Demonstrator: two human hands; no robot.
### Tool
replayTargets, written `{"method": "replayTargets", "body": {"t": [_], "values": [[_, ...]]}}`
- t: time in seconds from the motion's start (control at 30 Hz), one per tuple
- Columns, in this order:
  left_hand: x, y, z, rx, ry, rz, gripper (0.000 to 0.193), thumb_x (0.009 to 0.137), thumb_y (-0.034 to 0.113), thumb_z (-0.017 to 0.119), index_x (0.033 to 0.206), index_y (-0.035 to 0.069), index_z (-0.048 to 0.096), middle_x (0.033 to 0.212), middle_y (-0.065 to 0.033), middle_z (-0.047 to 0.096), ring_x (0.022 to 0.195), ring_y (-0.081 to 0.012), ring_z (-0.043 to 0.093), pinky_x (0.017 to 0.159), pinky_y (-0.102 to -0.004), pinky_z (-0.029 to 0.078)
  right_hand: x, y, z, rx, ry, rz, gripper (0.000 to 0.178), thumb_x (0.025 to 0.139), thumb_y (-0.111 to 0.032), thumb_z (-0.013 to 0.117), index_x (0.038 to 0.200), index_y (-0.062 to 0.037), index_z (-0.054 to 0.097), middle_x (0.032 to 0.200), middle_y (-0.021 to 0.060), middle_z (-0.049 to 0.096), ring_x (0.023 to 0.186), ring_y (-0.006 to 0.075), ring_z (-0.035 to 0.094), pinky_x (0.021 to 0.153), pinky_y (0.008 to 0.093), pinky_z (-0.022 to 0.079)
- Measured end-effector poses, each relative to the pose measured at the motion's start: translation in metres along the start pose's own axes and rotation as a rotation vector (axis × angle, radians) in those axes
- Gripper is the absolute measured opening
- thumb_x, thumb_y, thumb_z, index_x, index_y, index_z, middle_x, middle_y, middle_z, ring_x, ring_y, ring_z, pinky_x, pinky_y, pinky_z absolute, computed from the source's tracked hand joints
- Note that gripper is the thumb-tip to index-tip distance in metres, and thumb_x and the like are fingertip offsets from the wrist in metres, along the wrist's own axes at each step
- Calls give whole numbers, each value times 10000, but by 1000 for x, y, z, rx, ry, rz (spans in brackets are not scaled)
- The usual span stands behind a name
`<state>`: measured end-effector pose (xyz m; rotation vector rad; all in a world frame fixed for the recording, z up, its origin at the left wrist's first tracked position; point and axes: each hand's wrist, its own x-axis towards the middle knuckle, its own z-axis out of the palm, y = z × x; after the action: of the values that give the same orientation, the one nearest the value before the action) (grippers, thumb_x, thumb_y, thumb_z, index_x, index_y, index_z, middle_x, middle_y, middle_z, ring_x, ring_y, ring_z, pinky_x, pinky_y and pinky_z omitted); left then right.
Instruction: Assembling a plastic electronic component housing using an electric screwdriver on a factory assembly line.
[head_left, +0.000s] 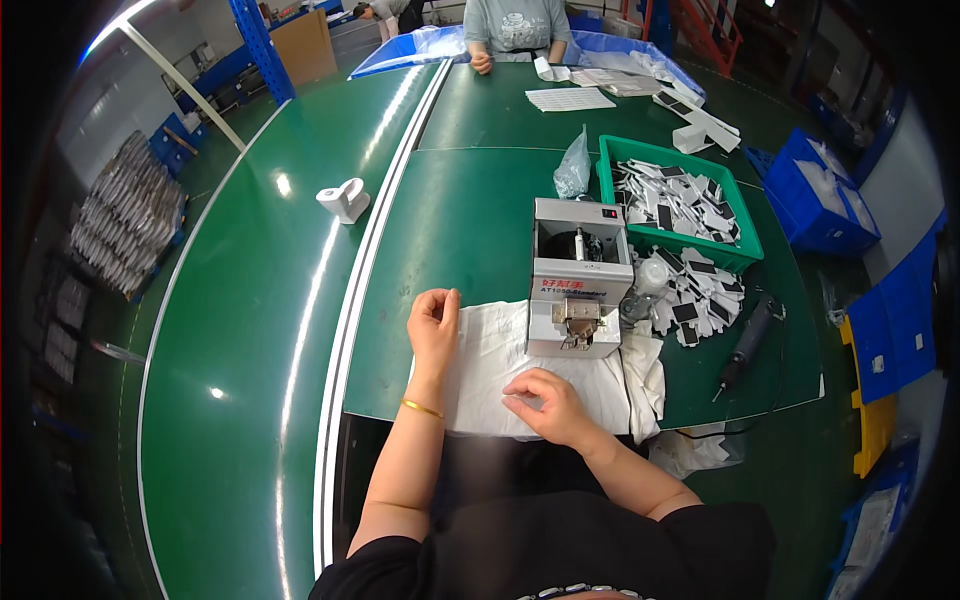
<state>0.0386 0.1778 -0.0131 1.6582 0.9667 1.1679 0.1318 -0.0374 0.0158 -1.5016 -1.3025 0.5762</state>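
Observation:
My left hand (433, 326) is raised over the left edge of a white cloth (485, 375), its fingers curled in a pinch. Whether it holds anything small is hidden. Low over the cloth's front part is my right hand (548, 405), fingers bent toward the thumb; nothing in it can be made out. Just beyond the right hand, a grey box-shaped screw feeder (572, 280) stands at the cloth's far edge, with a metal outlet (582, 322) on its front. A powered screwdriver (750, 345) lies at the right with its bit toward me.
Right of the feeder lie a clear plastic bottle (652, 278), a pile of white-and-black parts (705, 300) and a green crate (750, 245) of similar parts. A clear bag (573, 170) stands behind. On the left belt rests a white device (345, 201). A person (515, 30) is across the table.

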Motion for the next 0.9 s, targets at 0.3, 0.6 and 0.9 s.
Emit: {"method": "replayTargets", "body": {"t": [0.3,0.6,0.9], "values": [[-1,4,0,-31,-2,-16,221,949,193,697,862,-8,672,904,-52,641,730,-106,584,661,-246,481,-1,6,2,-10,24,-43,127,866,-158,751,931,-50,734,924,81,681,866,229,677,757,319,557],[0,11,-1,0,-1,75,308,971,238,668,772,5,686,926,-69,660,765,-137,595,657,-271,462,-1,6,2,-34,32,-73,127,852,-173,766,907,-61,743,911,72,680,856,244,672,762,330,535],[-1,20,-5,73,-68,-13,452,1019,348,572,793,-10,729,998,-123,672,933,-192,620,837,-306,455,-1,3,2,9,18,-50,131,856,-139,767,919,-30,729,927,77,678,845,206,666,756,300,536]]}}
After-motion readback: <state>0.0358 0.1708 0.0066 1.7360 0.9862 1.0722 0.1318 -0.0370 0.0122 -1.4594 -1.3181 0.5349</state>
